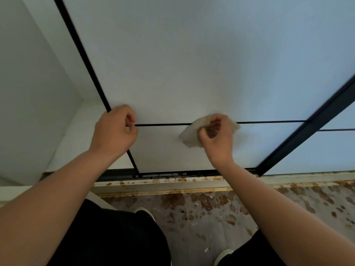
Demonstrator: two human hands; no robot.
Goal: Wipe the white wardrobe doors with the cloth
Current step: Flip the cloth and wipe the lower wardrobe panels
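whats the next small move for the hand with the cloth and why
Probably slide the right hand with the cloth left along the black strip toward the left hand. The cloth is gripped against the white door right on that strip, and the left hand, fingers curled, rests by the door's left frame.

Left forearm (57, 189), right forearm (278, 204) bare. Black trousers (115, 237). Shoes (222, 255), white toes.

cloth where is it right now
In the head view the cloth sits right of centre, gripped by the right hand against the white wardrobe door, over its thin black horizontal line, across from the left hand.
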